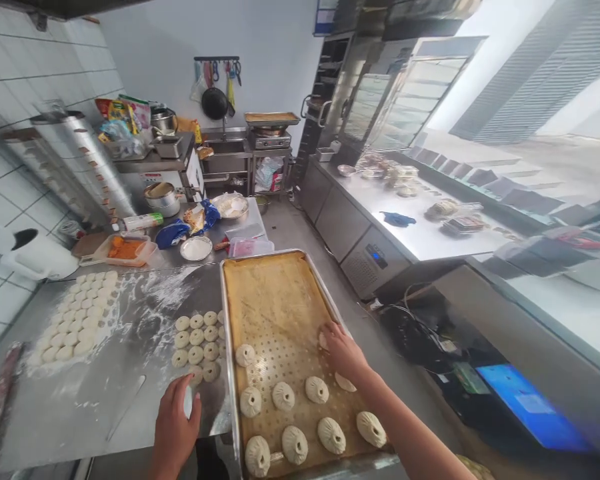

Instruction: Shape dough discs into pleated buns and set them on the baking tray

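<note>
My right hand (341, 348) reaches over the right side of the baking tray (275, 287). Its fingers are around a pleated bun (323, 339), mostly hidden under them. Several pleated buns with small holes on top, such as one bun (284, 396), sit in rows on the tray's near half. To the left, my left hand (176, 417) hovers by the table's front edge, thumb and fingers apart. A pale patch shows between them; I cannot tell what it is. Just beyond that hand, small filled buns (196, 339) stand in rows on the floured steel table (145, 333).
Flattened dough pieces (80, 313) lie in rows at the left. Behind are a tub of orange filling (125, 248), a flour bowl (196, 249) and a white jug (39, 255). A steel counter (375, 220) runs along the right, with a blue-lit screen (533, 407) nearer.
</note>
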Motion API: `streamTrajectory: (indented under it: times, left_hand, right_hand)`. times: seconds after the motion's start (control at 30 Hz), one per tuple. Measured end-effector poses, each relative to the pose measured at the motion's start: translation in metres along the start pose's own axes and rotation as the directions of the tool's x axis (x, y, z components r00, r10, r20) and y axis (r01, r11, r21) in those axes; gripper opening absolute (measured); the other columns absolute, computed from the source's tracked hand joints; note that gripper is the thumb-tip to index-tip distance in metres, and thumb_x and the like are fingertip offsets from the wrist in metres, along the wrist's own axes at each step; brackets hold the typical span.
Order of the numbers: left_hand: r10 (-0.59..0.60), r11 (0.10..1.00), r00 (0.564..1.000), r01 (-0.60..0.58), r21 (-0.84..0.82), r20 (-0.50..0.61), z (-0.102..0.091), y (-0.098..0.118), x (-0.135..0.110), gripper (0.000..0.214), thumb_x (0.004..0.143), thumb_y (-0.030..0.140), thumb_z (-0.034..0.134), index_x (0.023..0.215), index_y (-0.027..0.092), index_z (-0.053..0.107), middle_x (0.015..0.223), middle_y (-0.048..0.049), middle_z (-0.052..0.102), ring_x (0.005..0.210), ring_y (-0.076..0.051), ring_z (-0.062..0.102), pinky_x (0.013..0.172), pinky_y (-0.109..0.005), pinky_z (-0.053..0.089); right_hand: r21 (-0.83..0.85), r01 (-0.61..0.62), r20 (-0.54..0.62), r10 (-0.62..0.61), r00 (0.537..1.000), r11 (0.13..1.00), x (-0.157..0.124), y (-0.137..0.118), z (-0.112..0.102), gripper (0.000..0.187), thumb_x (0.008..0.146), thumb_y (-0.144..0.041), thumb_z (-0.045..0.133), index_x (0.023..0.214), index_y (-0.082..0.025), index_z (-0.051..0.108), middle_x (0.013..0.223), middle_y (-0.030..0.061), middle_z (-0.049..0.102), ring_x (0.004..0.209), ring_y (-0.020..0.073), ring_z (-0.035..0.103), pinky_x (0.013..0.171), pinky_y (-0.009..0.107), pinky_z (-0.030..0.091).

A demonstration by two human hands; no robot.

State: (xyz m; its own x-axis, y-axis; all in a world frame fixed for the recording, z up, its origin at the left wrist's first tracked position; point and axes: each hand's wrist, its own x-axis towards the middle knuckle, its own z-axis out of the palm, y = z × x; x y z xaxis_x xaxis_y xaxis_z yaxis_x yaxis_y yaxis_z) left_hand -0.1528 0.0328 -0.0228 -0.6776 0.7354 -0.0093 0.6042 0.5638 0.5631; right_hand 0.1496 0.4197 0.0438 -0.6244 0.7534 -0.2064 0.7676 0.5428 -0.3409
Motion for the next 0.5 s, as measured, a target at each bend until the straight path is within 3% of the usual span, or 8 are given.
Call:
streamTrajectory:
  times: [0.07,0.13,0.17,0.27,0.33,0.4,0.5]
  left_hand:
    - [-0.091,0.995,0.996,0.091,-0.028,0.016,0.002,-0.027,0.005,0.040,0.092,0.024,0.051,0.132,0.022,0.058,0.133,-0.0123,0.062,0.131,-0.032,0.057,0.113,-0.053,0.047]
    - [-0.118,0.991,0.992,0.121,-0.064,0.048,0.012,-0.041,0.015,0.046,0.083,0.016,0.053,0.128,0.020,0.061,0.131,-0.0115,0.063,0.128,-0.030,0.060,0.111,-0.048,0.049]
    - [-0.130,0.986,0.989,0.136,-0.094,0.065,0.018,-0.044,0.021,0.050,0.079,0.014,0.055,0.129,0.020,0.061,0.133,-0.0114,0.063,0.129,-0.029,0.060,0.112,-0.045,0.048]
    - [-0.196,0.957,0.977,0.209,-0.200,0.083,0.038,-0.042,0.037,0.062,0.074,0.016,0.059,0.136,0.018,0.057,0.145,-0.0148,0.058,0.137,-0.032,0.054,0.117,-0.046,0.043]
    - [-0.251,0.918,0.964,0.267,-0.293,0.090,0.043,-0.038,0.044,0.063,0.075,0.019,0.061,0.138,0.017,0.056,0.146,-0.0164,0.057,0.140,-0.033,0.051,0.119,-0.048,0.039]
    - [-0.306,0.858,0.947,0.320,-0.402,0.101,0.037,-0.038,0.047,0.057,0.077,0.027,0.063,0.133,0.017,0.059,0.142,-0.0172,0.059,0.139,-0.035,0.051,0.120,-0.052,0.039]
    - [-0.394,0.705,0.905,0.411,-0.579,0.163,0.009,-0.046,0.047,0.046,0.079,0.045,0.065,0.117,0.019,0.065,0.127,-0.0162,0.066,0.129,-0.037,0.059,0.113,-0.057,0.046]
  right_hand:
    - [0.055,-0.034,-0.089,0.039,0.995,0.998,-0.006,-0.033,-0.003,0.045,0.086,-0.016,0.068,0.131,-0.015,0.061,0.140,0.0216,0.058,0.139,0.0401,0.049,0.115,0.059,0.041]
    - [0.135,-0.034,-0.162,0.055,0.985,0.990,-0.021,-0.087,0.002,0.041,0.096,-0.024,0.054,0.136,-0.016,0.056,0.142,0.0225,0.056,0.141,0.0402,0.047,0.119,0.062,0.035]
    - [0.185,-0.002,-0.166,0.033,0.986,0.983,-0.032,-0.122,0.010,0.037,0.099,-0.028,0.049,0.135,-0.020,0.056,0.141,0.0193,0.058,0.138,0.0366,0.050,0.118,0.058,0.038]
    - [0.337,0.112,-0.040,-0.104,0.994,0.935,-0.066,-0.237,0.053,0.023,0.098,-0.026,0.050,0.115,-0.030,0.065,0.116,0.0040,0.072,0.108,0.0217,0.069,0.096,0.034,0.056]
    - [0.394,0.123,0.056,-0.157,0.986,0.911,-0.074,-0.300,0.093,0.024,0.089,-0.016,0.058,0.104,-0.031,0.069,0.107,0.0007,0.074,0.103,0.0207,0.072,0.092,0.031,0.057]
    - [0.390,0.035,0.130,-0.092,0.987,0.920,-0.066,-0.338,0.132,0.022,0.083,-0.011,0.064,0.096,-0.029,0.070,0.103,0.0040,0.074,0.101,0.0246,0.072,0.092,0.036,0.059]
    - [0.335,-0.125,0.183,0.066,0.981,0.934,-0.038,-0.354,0.173,0.022,0.092,-0.022,0.068,0.114,-0.023,0.068,0.122,0.0094,0.070,0.113,0.0282,0.067,0.100,0.049,0.056]
